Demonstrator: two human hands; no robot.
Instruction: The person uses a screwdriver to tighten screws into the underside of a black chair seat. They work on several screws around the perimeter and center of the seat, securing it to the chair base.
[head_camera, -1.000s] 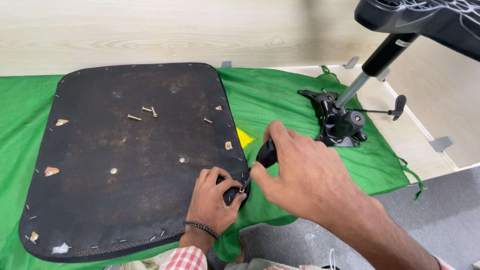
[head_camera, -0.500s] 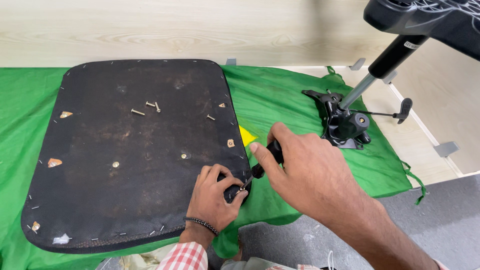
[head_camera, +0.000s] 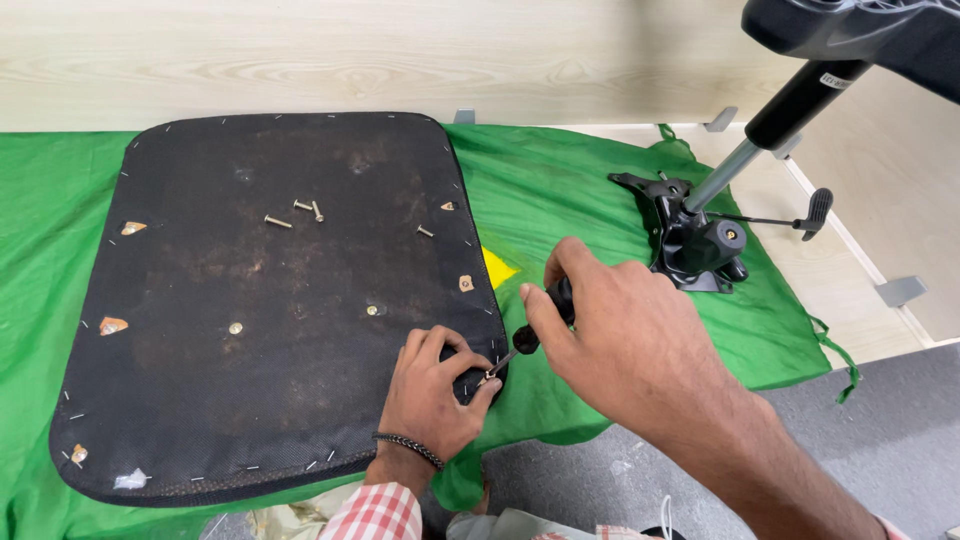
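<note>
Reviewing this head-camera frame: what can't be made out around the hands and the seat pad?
- Screwdriver handle: mostly wrapped by the right hand; its tip sits between the left hand fingers.
- What the tip works on at the seat pad edge: too small, covered by those fingers.
- Chair base: cut off by the top and right edges.
- Loose screws: head type too small.

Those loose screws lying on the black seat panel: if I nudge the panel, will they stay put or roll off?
The loose screws would probably roll in arcs, being small, round and headed. The fabric-like surface of the black seat panel looks rough, so it may slow them. They lie well inside the panel's edge, so a gentle nudge likely keeps them on.
</note>
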